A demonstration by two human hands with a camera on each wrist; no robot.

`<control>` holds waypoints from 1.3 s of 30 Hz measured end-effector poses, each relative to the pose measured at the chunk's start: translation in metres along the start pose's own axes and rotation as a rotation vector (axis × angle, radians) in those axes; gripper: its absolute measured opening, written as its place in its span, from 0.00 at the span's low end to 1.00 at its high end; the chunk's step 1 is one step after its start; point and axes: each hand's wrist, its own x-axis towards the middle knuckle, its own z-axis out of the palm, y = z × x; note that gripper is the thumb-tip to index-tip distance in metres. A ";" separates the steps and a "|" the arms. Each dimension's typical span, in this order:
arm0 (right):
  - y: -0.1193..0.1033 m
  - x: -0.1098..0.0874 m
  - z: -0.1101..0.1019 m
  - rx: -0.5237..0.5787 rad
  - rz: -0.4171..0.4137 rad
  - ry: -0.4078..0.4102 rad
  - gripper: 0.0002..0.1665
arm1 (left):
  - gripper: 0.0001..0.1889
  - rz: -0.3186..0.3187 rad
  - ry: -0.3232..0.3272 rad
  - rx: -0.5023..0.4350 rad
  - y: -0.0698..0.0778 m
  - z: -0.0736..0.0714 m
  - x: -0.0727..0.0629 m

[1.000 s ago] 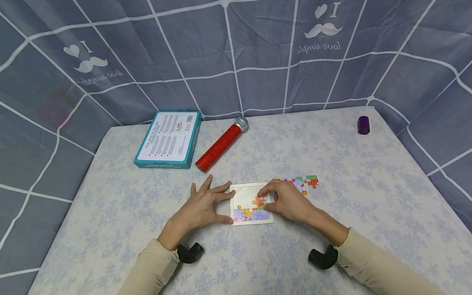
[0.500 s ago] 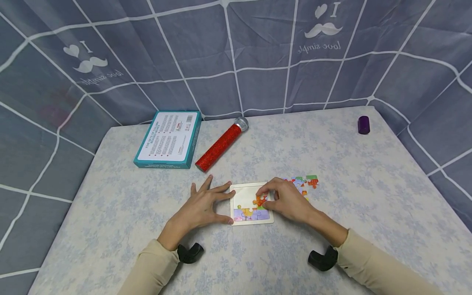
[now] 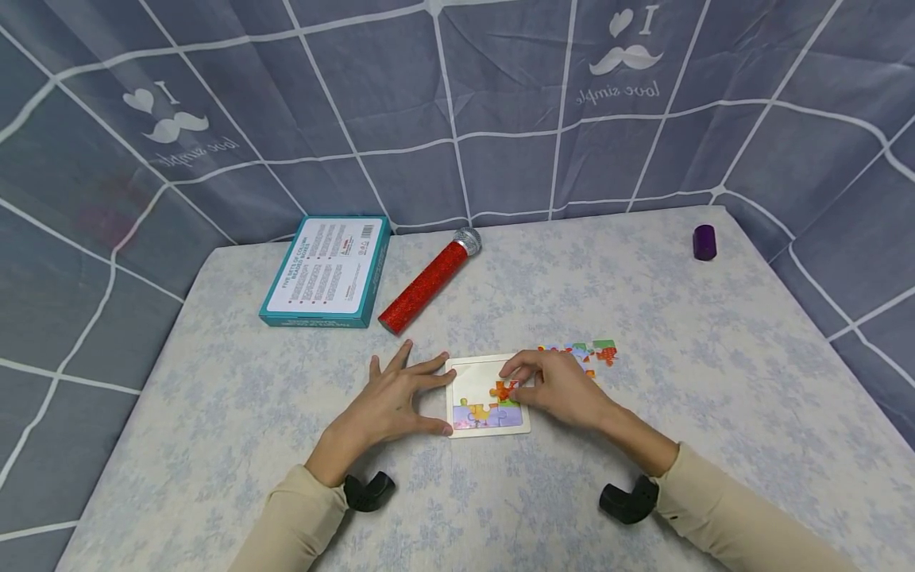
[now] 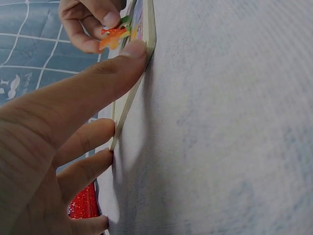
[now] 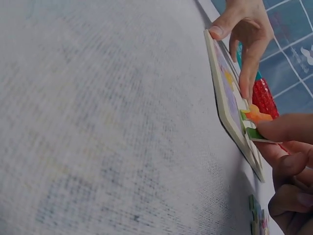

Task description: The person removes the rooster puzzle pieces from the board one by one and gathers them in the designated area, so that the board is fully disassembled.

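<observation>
In the head view, a square puzzle tray (image 3: 489,434) with a pale rim lies flat at the middle of the table. Lilac and yellow puzzle pieces (image 3: 480,415) fill its near row, while the far part shows bare board. My left hand (image 3: 389,401) spreads its fingers along the tray's left edge, with thumb and fingertips touching the rim. Over the tray's right side, my right hand (image 3: 561,387) pinches an orange and green puzzle piece (image 3: 503,391) between thumb and fingers. In the right wrist view this piece (image 5: 257,114) is tilted above the tray, partly covered by the thumb.
Several loose puzzle pieces (image 3: 604,352) lie just beyond my right hand, partly hidden by it. Farther back are a red glittery microphone (image 3: 427,286) and a teal-edged box (image 3: 325,270). A small purple cylinder (image 3: 704,243) is near the far right corner, before a hanging blue cloth.
My right hand has shifted slightly left and back right over the tray, and the piece in its fingers has changed tilt. My left hand has stayed at the tray's edge.
</observation>
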 end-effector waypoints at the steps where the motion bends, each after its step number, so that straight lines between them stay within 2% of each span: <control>1: 0.000 0.000 -0.001 0.013 0.013 0.000 0.12 | 0.42 0.000 0.000 -0.001 0.000 0.000 0.000; 10: 0.009 -0.009 -0.012 0.143 0.145 0.034 0.11 | 0.42 0.010 0.008 -0.006 0.000 0.000 -0.001; 17: 0.022 -0.023 -0.036 0.210 0.224 0.064 0.14 | 0.42 0.015 0.012 0.005 -0.001 0.000 -0.001; 21: 0.031 -0.034 -0.053 0.187 0.278 0.099 0.16 | 0.42 0.017 0.010 0.004 -0.001 0.000 -0.001; 27: 0.045 -0.051 -0.072 0.108 0.315 0.148 0.18 | 0.42 0.017 0.011 0.003 -0.001 0.000 0.000; 39: 0.063 -0.067 -0.088 0.042 0.386 0.148 0.20 | 0.42 0.018 0.007 0.006 -0.001 0.000 0.000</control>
